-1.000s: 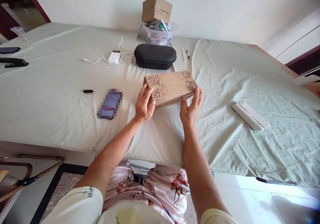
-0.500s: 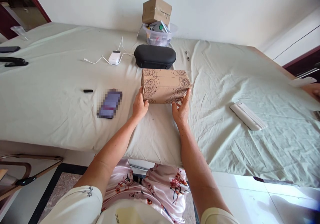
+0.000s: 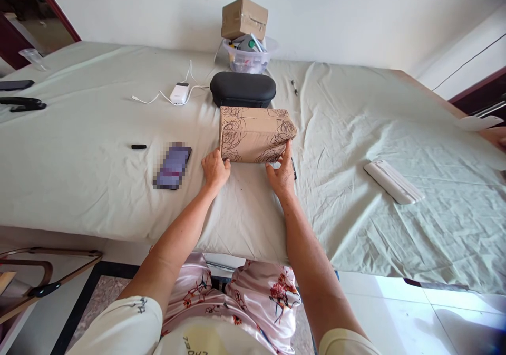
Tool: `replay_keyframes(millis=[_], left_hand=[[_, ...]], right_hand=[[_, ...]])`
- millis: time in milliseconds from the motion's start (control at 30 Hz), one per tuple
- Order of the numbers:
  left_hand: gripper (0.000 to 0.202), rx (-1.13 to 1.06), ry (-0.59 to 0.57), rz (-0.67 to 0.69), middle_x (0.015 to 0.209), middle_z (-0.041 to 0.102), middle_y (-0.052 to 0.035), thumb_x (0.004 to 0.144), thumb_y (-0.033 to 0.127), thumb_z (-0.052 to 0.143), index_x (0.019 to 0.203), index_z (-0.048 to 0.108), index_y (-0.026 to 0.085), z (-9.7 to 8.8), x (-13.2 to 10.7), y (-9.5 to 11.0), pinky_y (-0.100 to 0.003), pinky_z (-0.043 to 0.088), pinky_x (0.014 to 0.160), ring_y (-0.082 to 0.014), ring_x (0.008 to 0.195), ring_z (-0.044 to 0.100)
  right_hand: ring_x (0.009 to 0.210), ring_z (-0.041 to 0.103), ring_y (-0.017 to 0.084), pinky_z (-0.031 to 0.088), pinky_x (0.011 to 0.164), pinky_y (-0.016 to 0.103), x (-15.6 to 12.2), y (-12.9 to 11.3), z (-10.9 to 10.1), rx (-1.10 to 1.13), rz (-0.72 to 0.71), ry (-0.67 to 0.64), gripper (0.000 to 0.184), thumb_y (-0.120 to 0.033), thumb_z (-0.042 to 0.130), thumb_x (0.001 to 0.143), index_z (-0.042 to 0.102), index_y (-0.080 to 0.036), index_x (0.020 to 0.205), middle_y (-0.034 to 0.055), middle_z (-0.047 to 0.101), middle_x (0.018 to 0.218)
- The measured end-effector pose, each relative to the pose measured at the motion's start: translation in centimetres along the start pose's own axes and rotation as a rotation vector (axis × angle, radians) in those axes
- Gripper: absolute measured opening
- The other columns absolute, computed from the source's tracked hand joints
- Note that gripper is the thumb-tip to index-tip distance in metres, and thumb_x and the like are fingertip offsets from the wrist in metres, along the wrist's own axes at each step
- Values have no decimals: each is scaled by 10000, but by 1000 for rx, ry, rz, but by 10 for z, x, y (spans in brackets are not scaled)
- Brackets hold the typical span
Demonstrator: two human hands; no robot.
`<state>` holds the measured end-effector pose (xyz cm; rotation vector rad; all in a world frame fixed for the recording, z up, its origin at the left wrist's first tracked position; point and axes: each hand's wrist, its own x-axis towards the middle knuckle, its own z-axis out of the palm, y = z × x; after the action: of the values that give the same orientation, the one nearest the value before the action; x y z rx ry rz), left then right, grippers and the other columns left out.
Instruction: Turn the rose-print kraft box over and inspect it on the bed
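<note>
A brown cardboard box [image 3: 255, 133] with dark scribbled flower drawings stands on the pale green cloth-covered table [image 3: 98, 165]. My left hand [image 3: 215, 169] presses its fingers against the box's lower left corner. My right hand [image 3: 280, 173] grips the lower right corner, thumb and fingers on the box's edge. Both hands hold the box from its near side, and it rests squarely on the cloth.
A black zip case [image 3: 242, 88] lies just behind the box. Farther back are a clear tub [image 3: 249, 59] with a small carton [image 3: 244, 18] on top, and a white charger [image 3: 179, 92]. A phone [image 3: 173, 165], a black cap [image 3: 138, 146] and a white flat object [image 3: 393, 181] lie around.
The box was turned from a slanted flat lie to standing square on its side, and shifted slightly left and nearer the black case. Both hands slid down to its lower corners.
</note>
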<state>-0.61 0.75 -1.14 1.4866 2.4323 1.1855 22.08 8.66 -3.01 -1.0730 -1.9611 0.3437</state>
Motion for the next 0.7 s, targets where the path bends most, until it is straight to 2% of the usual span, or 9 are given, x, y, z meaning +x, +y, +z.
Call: replay_keyframes(millis=[67,167,267,433,533,633,700], left_hand=[[242,-9,13,-6,1093,754,-184,895,169,712,1127,652,137,0,1,-1,-553,529,1087,-373,1176,717],[344,-33,44,-8,1152,755,-208,904,202,701,1234,649,120,2,2,-3,-565,536,1085,-386,1197,714],[449,-98,127,22,1233,756,-210,915,260,692,1341,626,136,5,1,-6,-557,539,1100,-373,1216,713],[477,-154,243,89,1238,750,-191,1019,484,599,1358,621,150,2,0,-4,-510,543,1087,-325,1165,718],[569,-216,317,139,1135,745,-159,1085,649,431,1302,644,168,-5,0,0,-470,545,1058,-282,1072,719],[706,-249,359,167,1086,723,-155,1091,748,287,1232,671,173,-10,-1,3,-431,548,1018,-260,1029,707],[767,-260,346,173,1084,705,-159,1081,780,238,1226,672,165,-11,-1,4,-426,547,1005,-261,1033,696]], right_hand=[[1127,670,270,653,942,470,1,-6,-1,36,55,61,989,-369,568,931,76,-273,1784,179,522,1594],[951,655,235,646,892,455,2,-12,-4,65,71,133,905,-408,601,922,259,-259,1747,154,639,1358],[869,635,214,634,843,427,4,-15,-7,64,75,192,826,-427,628,924,390,-247,1694,116,657,1172],[768,584,167,602,705,345,5,-20,-15,87,71,255,680,-470,611,981,501,-253,1616,100,651,1141],[755,571,151,613,754,355,5,-27,-22,93,18,324,539,-515,572,1036,598,-248,1504,85,644,1125],[819,599,160,613,770,353,4,-33,-28,84,-16,373,483,-553,569,1058,644,-244,1421,95,648,1180],[920,634,186,608,752,341,4,-35,-29,89,-34,378,477,-580,599,1047,668,-238,1371,110,649,1221]])
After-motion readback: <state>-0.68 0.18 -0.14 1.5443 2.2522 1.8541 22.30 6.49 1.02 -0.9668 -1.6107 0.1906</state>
